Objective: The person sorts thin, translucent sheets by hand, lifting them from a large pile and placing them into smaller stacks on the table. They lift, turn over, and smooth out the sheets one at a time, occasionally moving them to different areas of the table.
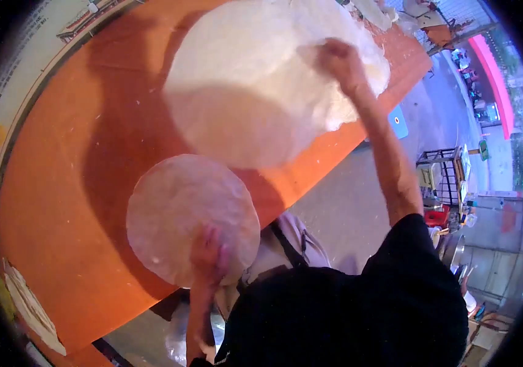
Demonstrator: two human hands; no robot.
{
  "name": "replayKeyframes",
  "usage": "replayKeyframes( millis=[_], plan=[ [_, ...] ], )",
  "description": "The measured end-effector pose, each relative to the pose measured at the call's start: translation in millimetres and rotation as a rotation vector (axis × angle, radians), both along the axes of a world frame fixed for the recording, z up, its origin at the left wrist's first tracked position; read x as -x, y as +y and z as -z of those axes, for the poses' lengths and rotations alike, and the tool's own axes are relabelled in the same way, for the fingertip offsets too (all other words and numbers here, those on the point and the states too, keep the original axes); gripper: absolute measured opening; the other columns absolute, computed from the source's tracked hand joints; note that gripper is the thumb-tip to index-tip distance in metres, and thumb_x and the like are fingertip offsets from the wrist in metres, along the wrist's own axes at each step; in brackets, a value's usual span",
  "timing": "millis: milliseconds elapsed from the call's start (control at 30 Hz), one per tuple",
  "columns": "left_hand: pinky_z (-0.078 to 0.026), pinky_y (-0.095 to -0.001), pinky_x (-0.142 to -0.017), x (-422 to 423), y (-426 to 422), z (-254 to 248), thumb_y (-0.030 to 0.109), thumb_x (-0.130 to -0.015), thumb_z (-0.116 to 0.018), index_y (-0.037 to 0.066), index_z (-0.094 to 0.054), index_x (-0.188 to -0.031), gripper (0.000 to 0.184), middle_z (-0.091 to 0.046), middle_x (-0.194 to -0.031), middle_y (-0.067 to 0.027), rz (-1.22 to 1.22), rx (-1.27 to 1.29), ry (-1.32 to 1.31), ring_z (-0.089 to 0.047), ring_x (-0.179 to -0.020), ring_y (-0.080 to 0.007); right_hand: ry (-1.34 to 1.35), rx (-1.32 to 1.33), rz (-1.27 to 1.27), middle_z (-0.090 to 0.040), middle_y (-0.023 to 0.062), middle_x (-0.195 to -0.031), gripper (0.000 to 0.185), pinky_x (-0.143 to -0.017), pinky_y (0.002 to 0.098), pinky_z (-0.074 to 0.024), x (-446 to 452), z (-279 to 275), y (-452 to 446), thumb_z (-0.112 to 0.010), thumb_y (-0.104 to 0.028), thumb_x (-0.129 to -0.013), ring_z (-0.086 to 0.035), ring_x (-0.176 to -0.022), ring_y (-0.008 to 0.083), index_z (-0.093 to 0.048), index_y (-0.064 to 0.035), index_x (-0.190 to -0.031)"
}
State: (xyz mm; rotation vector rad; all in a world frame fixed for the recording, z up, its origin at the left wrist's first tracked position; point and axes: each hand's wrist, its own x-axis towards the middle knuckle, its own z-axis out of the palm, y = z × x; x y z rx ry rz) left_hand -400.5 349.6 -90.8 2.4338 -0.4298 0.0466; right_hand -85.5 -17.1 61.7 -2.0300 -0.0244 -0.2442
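Note:
A large round sheet of thin pale dough (237, 67) spreads over the orange tabletop, its surface dusted whitish. My right hand (340, 60) is over its upper right part with the fingers curled closed. Whatever may be inside those fingers is hidden. Nearer my body, a smaller round of flat dough (176, 202) lies at the table edge, its lower side close to my clothes. My left hand (209, 254) is on the lower middle of that smaller round. Motion smears its fingers, so their pose is unclear.
The orange table (59, 214) runs diagonally, with folded pale sheets (32, 306) at its lower left corner. Plastic bags (378, 13) lie at its far end. On the right, past the grey floor, stand a black metal rack (442, 174) and a red container (436, 217).

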Motion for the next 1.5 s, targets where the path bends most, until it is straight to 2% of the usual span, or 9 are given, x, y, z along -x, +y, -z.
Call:
replayKeyframes(
  millis=[267, 333, 500, 633, 733, 1067, 1233, 1367, 1500],
  plan=[
    [-0.039, -0.0496, -0.098, 33, 65, 20, 0.017, -0.08, -0.061, -0.003, -0.051, -0.123, 0.048, -0.052, -0.124, -0.0231, -0.536, -0.38, 0.047, -0.049, -0.113, -0.0423, -0.669, 0.871, 0.34, -0.07, 0.0116, -0.094, 0.032, -0.068, 0.0349, -0.0518, -74, 5, -187, -0.064, -0.014, -0.077, -0.067, -0.074, 0.0244, -0.065, -0.0055, -0.109],
    [-0.04, -0.0466, -0.097, 33, 80, 11, 0.016, -0.081, -0.062, -0.002, -0.049, -0.125, 0.049, -0.051, -0.125, -0.0217, -0.799, -0.281, 0.121, -0.049, -0.112, -0.0394, -0.408, 0.75, 0.456, -0.069, 0.0114, -0.095, 0.032, -0.069, 0.0359, -0.0519, -44, 32, -165, -0.064, -0.012, -0.076, -0.067, -0.075, 0.0258, -0.064, -0.0062, -0.108],
    [-0.044, -0.0378, -0.093, 34, 131, 72, 0.017, -0.081, -0.066, 0.003, -0.048, -0.128, 0.052, -0.051, -0.124, -0.0187, -1.099, 0.156, 0.222, -0.051, -0.112, -0.0313, 0.152, 0.323, -0.304, -0.065, 0.0083, -0.081, 0.023, -0.063, 0.0344, -0.049, 105, 110, -5, -0.068, -0.02, -0.081, -0.06, -0.071, 0.018, -0.064, -0.0051, -0.097],
    [-0.046, -0.0379, -0.089, 21, 81, 0, 0.025, -0.08, -0.068, 0.007, -0.044, -0.133, 0.061, -0.05, -0.125, -0.0137, -1.137, -0.498, 0.27, -0.052, -0.106, -0.0284, 0.517, 0.108, -0.581, -0.066, 0.0144, -0.084, 0.032, -0.064, 0.0369, -0.0496, 164, 142, 85, -0.069, -0.03, -0.08, -0.062, -0.072, 0.0256, -0.065, -0.0038, -0.097],
    [-0.042, -0.0385, -0.099, 31, 123, 38, 0.035, -0.074, -0.076, 0.006, -0.033, -0.143, 0.086, -0.046, -0.135, -0.0148, -1.022, -0.617, 0.268, -0.05, -0.116, -0.0306, 0.596, 0.033, -0.526, -0.066, 0.0164, -0.085, 0.035, -0.066, 0.0425, -0.0503, 174, 165, 137, -0.069, -0.035, -0.079, -0.065, -0.078, 0.031, -0.065, -0.0049, -0.097],
    [-0.04, -0.04, -0.101, 32, 144, 72, 0.031, -0.081, -0.072, -0.001, -0.043, -0.135, 0.069, -0.049, -0.134, -0.0146, -0.94, -0.22, 0.074, -0.049, -0.119, -0.0302, -0.229, 0.288, -0.248, -0.054, 0.0139, -0.076, 0.031, -0.068, 0.0461, -0.0488, 150, 181, 182, -0.065, -0.018, -0.071, -0.057, -0.074, 0.0349, -0.055, -0.0023, -0.096],
    [-0.041, -0.0375, -0.099, 34, 144, 57, 0.019, -0.079, -0.072, -0.001, -0.049, -0.13, 0.06, -0.055, -0.125, -0.0138, -0.837, -0.02, 0.023, -0.053, -0.112, -0.0275, 0.181, 0.127, -0.568, -0.057, 0.0205, -0.095, 0.045, -0.07, 0.0521, -0.0466, 137, 210, 203, -0.065, -0.024, -0.072, -0.057, -0.093, 0.0378, -0.049, -0.0018, -0.108],
    [-0.04, -0.037, -0.102, 46, 160, 70, 0.025, -0.072, -0.08, -0.003, -0.042, -0.135, 0.079, -0.049, -0.134, -0.0182, -0.875, 0.228, 0.141, -0.051, -0.118, -0.0296, 0.397, 0.188, -0.667, -0.059, 0.0151, -0.093, 0.04, -0.067, 0.0508, -0.0461, 131, 180, 193, -0.069, -0.027, -0.07, -0.058, -0.083, 0.0342, -0.053, -0.0025, -0.098],
    [-0.043, -0.0383, -0.098, 53, 179, 98, 0.028, -0.08, -0.076, -0.004, -0.043, -0.134, 0.07, -0.052, -0.13, -0.0167, -0.908, 0.654, 0.007, -0.053, -0.114, -0.0256, 0.31, -0.306, -0.758, -0.059, 0.0118, -0.082, 0.025, -0.065, 0.041, -0.0464, 113, 134, 172, -0.066, -0.015, -0.07, -0.057, -0.075, 0.0273, -0.058, -0.0027, -0.089]
  ],
)
